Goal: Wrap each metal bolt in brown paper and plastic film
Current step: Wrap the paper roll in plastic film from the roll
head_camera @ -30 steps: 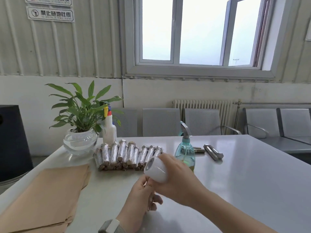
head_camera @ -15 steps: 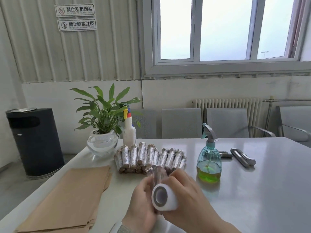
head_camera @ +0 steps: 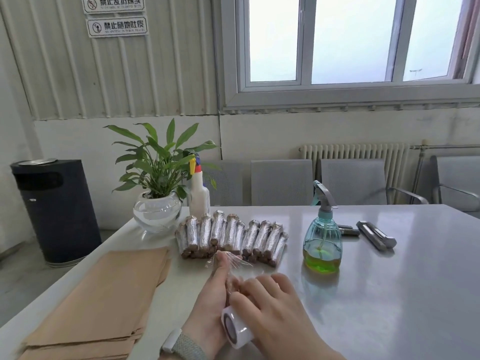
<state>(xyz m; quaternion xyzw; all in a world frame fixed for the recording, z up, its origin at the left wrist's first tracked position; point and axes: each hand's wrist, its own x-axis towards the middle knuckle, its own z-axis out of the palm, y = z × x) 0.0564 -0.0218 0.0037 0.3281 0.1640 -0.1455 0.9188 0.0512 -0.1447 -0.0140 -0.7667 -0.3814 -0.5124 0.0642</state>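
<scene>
Head view. Both hands meet low at centre, above the glossy pale grey table. The left hand, with a grey woven watch band at the wrist, has its fingers curled round a brown-paper-wrapped bolt. The thumb runs up along the bolt. Crinkled clear plastic film fans out at the bolt's far end.

The right hand lies over the bolt with its fingers curved. It grips a small white roll of plastic film, whose dark core faces the camera. The roll sits just beside the left palm.

Behind the hands a row of finished film-wrapped bolts lies side by side on the table. A stack of brown paper sheets lies at the left edge.

To the right stands a teal glass spray bottle holding green liquid. Beyond it lie bare grey metal bolts.

At the far left corner stand a green leafy plant in a round glass bowl and a white squeeze bottle. A black cylindrical bin stands on the floor.
</scene>
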